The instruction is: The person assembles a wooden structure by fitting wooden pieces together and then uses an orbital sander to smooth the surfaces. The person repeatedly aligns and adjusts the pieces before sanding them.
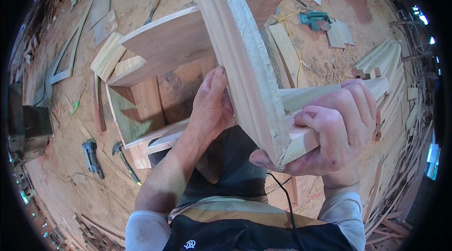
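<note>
Pale wood fills my view: the right hand (334,133) is clenched round the lower corner of an upright board (249,76), and the left hand (211,102) touches its left face, though I cannot tell if it grips. The board hides part of an open wooden box (165,36) from me; beyond lie a hammer (126,164), left, and a green power tool (314,19), far right.

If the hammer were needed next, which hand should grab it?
Probably the left hand: the hammer lies on the ground on that side. The right hand is farther off, beyond the board, and wrapped round its near corner.
</note>
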Motion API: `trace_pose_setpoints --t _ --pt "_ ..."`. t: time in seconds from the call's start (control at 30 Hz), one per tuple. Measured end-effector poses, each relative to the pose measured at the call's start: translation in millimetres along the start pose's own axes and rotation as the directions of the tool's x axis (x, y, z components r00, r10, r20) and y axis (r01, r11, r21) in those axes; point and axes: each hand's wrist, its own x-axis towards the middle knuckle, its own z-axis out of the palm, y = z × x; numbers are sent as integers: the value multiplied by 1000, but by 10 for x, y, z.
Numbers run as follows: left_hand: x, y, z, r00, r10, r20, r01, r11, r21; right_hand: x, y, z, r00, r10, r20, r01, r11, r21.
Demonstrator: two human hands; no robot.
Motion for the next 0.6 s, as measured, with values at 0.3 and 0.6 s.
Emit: trace_pose_setpoints --t 0.3,0.6 --pt "37 -19 44 999 42 -13 -40 995 95 52 -58 1 999 -7 -31 5 998 -67" --pt "-128 153 -64 975 -2 222 60 965 -255 29 -16 79 999 -30 -24 27 993 -113"
